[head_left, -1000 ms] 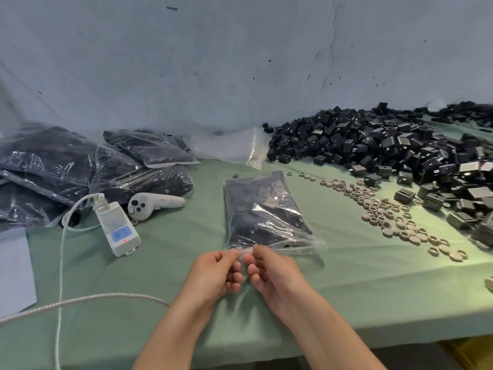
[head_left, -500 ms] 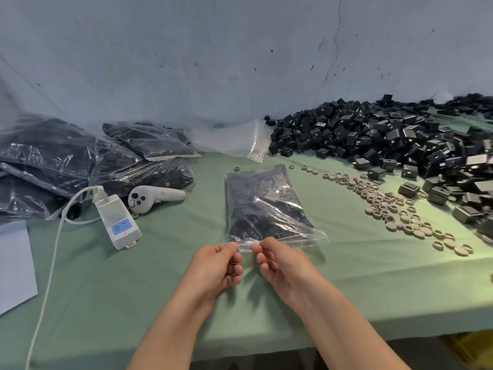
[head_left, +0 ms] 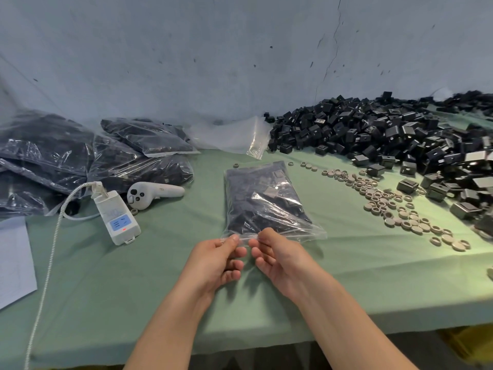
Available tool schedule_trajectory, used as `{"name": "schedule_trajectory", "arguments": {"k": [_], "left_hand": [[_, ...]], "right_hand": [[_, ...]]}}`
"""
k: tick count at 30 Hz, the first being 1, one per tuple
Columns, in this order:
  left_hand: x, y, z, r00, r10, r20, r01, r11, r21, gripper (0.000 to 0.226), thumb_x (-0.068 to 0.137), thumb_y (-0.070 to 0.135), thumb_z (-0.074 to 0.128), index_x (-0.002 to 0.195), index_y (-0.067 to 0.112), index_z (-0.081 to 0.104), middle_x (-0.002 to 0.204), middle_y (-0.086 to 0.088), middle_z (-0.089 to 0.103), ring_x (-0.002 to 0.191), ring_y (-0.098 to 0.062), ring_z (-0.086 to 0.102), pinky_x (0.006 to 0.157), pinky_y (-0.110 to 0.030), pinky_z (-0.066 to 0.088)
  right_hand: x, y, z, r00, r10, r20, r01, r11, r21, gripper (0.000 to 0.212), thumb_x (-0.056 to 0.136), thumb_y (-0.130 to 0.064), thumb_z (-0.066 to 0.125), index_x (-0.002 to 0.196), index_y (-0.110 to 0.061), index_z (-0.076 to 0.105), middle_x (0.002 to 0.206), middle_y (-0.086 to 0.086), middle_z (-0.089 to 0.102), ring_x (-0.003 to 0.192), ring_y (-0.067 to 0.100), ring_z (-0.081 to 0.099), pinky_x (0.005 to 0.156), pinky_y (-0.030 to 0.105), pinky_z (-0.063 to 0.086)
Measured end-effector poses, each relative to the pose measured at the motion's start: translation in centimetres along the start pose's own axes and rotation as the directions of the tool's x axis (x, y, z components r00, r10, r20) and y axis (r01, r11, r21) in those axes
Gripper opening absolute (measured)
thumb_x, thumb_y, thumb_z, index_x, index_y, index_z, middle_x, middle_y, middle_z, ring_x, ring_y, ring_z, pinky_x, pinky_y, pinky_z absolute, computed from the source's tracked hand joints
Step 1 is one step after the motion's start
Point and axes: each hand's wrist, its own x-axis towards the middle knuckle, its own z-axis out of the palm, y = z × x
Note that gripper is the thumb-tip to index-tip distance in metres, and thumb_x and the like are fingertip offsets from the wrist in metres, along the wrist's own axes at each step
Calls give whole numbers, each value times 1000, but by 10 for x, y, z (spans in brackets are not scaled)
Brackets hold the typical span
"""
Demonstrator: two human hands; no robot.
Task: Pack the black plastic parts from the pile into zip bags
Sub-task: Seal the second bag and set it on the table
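A clear zip bag (head_left: pixel 262 202) full of black plastic parts lies flat on the green table (head_left: pixel 346 279), its zip edge toward me. My left hand (head_left: pixel 217 259) pinches that edge near its left end. My right hand (head_left: pixel 277 256) pinches the same edge close beside it, near the middle. The big pile of loose black parts (head_left: pixel 386 137) spreads along the back right of the table.
Several filled bags (head_left: pixel 88 156) are stacked at the back left. Empty clear bags (head_left: pixel 240 137) lean against the wall. A white device with a cable (head_left: pixel 117 218) and a white controller (head_left: pixel 152 193) lie left of the bag. Grey rings (head_left: pixel 386 204) are scattered to the right. Blue paper (head_left: pixel 13 260) lies at far left.
Both hands stay pinched on the bag's near edge, close together. The camera has tilted slightly; the bag has barely moved.
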Motion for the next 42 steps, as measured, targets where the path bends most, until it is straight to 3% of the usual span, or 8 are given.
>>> {"name": "schedule_trajectory", "arguments": {"k": [6, 10, 13, 21, 42], "left_hand": [[2, -1, 1, 1000, -17, -23, 16, 999, -30, 18, 100, 20, 57, 89, 8, 63, 62, 2, 65, 45, -7, 53, 40, -17, 46], [2, 1, 7, 987, -152, 50, 160, 928, -336, 17, 98, 13, 58, 89, 0, 64, 55, -1, 59, 41, -3, 53, 39, -13, 47], [3, 0, 16, 980, -175, 99, 201, 874, -443, 20, 98, 10, 57, 85, -3, 65, 54, -2, 58, 40, -2, 53, 37, -11, 46], [6, -7, 20, 996, -88, 3, 85, 956, -282, 23, 98, 14, 59, 91, -5, 70, 58, -3, 59, 42, -2, 55, 41, -12, 47], [6, -5, 22, 996, -84, -28, 76, 972, -222, 26, 100, 11, 54, 83, -2, 68, 55, -4, 59, 40, -2, 53, 41, -12, 45]], "right_hand": [[1, 3, 0, 1000, -12, -10, 12, 1000, -10, 19, 92, -5, 57, 76, -3, 66, 60, 0, 70, 49, 7, 58, 45, 18, 47], [1, 4, -1, 999, -32, 14, 32, 999, 11, 32, 92, -1, 56, 65, -3, 71, 63, 3, 71, 48, 6, 59, 45, 16, 47], [-1, 5, -1, 999, -36, 23, 36, 999, 13, 23, 92, 0, 57, 73, -1, 70, 60, 4, 68, 47, 7, 60, 46, 15, 47], [-3, 6, -2, 998, -56, 37, 56, 998, -6, 28, 100, -11, 56, 77, -1, 68, 57, 4, 67, 46, 6, 60, 45, 14, 47], [-1, 8, -1, 997, -77, 14, 76, 997, 17, 26, 98, -9, 59, 76, 1, 68, 60, 6, 69, 46, 8, 62, 47, 14, 49]]}}
